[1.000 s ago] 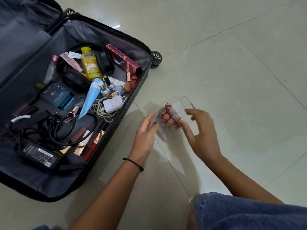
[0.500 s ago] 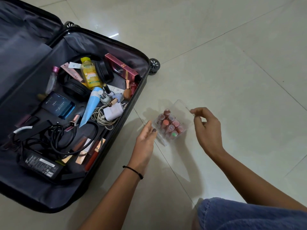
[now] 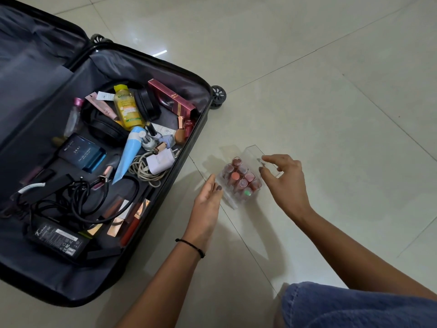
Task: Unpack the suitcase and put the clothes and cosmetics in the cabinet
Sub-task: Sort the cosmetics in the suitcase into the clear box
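Past a denim knee (image 3: 354,308), the left hand (image 3: 208,197) lies straight-fingered beside the clear lipstick box (image 3: 238,181) on the floor (image 3: 307,91), its grip wide. The right hand (image 3: 283,178) hovers at the box's rim, grip loosely wide, holding nothing. Beyond, the open suitcase (image 3: 146,67) holds a yellow bottle (image 3: 127,107).

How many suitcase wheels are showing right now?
2. The right wheel sticks out at the far right corner of the suitcase; the hinge wheel shows by the hinge, farther left. Others may be hidden underneath.

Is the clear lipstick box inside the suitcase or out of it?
Out: the clear lipstick box stands on the floor, beside the open suitcase.
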